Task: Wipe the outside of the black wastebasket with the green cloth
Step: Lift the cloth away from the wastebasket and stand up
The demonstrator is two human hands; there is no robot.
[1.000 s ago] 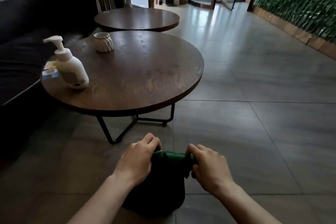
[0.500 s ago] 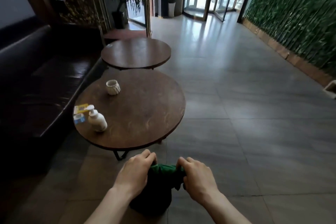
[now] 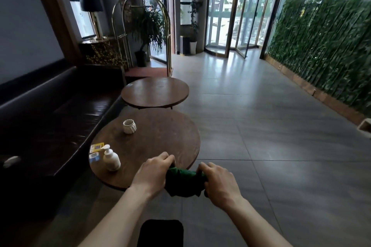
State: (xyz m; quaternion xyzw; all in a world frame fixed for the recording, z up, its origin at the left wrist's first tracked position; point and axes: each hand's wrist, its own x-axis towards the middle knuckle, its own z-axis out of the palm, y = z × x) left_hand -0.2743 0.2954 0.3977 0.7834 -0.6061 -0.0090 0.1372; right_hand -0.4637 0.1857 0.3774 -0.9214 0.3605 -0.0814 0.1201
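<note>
Both my hands grip a bunched green cloth (image 3: 181,183) in the air in front of me. My left hand (image 3: 152,176) holds its left end and my right hand (image 3: 219,183) holds its right end, fingers curled over it. Below, between my forearms at the bottom edge of the view, the black wastebasket (image 3: 160,233) stands on the tiled floor; only its dark top shows. The cloth is well above the wastebasket and does not touch it.
Just beyond my hands is a round wooden table (image 3: 160,142) with a white pump bottle (image 3: 111,159), a white cup (image 3: 129,126) and small cards (image 3: 96,150). A second round table (image 3: 154,91) is behind it, a dark sofa (image 3: 50,116) to the left and a plant wall (image 3: 321,46) to the right.
The view has risen and pulled back from the table. My hands have kept hold of the cloth and lifted it off the wastebasket, which now sits apart below them.
</note>
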